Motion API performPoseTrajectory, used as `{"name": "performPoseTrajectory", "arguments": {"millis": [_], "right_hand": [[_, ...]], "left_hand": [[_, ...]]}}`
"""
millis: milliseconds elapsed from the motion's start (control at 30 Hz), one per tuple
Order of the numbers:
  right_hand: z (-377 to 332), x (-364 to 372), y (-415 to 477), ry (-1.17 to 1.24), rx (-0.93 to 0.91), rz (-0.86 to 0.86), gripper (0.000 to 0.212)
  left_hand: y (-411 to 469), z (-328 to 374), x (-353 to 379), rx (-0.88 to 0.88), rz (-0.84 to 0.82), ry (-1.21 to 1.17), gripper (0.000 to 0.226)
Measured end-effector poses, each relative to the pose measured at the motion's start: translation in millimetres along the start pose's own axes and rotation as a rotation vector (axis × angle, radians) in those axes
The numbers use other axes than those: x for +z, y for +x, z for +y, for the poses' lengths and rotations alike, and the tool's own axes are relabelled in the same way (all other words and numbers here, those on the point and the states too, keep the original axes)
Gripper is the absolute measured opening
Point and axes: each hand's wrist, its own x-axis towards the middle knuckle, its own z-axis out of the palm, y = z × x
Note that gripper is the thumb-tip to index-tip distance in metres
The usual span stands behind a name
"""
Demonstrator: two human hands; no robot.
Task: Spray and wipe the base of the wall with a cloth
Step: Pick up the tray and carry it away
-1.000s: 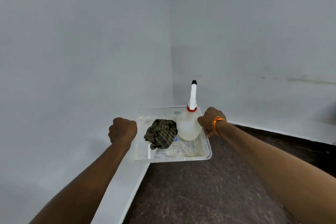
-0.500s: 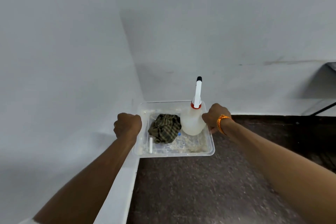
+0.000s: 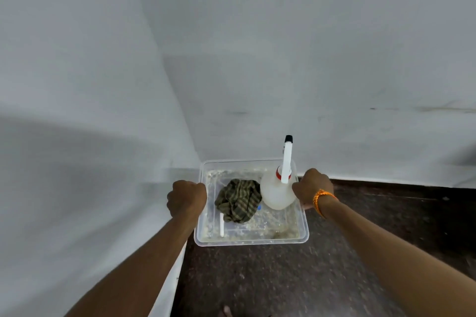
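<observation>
1. My left hand [image 3: 186, 198] is balled into a fist and clamped on the 9 o'clock edge of the clear plastic tray [image 3: 251, 242], knuckles up.
2. My right hand [image 3: 313, 188] is gripping the same tray on its 3 o'clock edge, fingers curled over the rim. There's an orange thread band [image 3: 320, 197] on that wrist.
3. Inside the tray, the cloth [image 3: 238, 203] is a crumpled green-and-dark checked rag, lying a bit toward 9 o'clock of the middle.
4. The spray bottle [image 3: 277, 193] stands upright just at 3 o'clock of the cloth and touches it. It has a whitish body, a red collar and a white head with a black tip pointing up. My right knuckles are right up against it.
5. There's also a small white stick [image 3: 221, 225] lying around 7 o'clock in the tray and a tiny blue bit [image 3: 258, 207] by the cloth. The tray bottom looks grimy.
6. The tray sits at my 12 o'clock, tucked into the corner where the left wall [image 3: 77, 85] meets the back wall [image 3: 309, 59]. Can't tell if it's touching the ground.
7. The dark speckled floor [image 3: 283, 278] runs from 6 o'clock out to 3 o'clock, and the pale base of the back wall runs along above it.
</observation>
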Motion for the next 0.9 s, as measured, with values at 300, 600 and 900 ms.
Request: {"name": "performPoseTrajectory", "arguments": {"millis": [300,600,900], "right_hand": [[-15.6,125.2,157.1,0.071,0.181,-0.003,0.013],[34.9,339.6,339.2,0.084,0.273,-0.058,0.017],[78.6,500.6,448.7,0.062,0.308,-0.063,0.032]], "left_hand": [[162.8,-6.7,119.2,0.016,-0.036,0.081,0.017],[363.0,-131.4,305.5,-0.013,-0.084,0.148,0.021],[476.2,-240.8,431.1,-0.144,-0.2,0.089,0.015]]}}
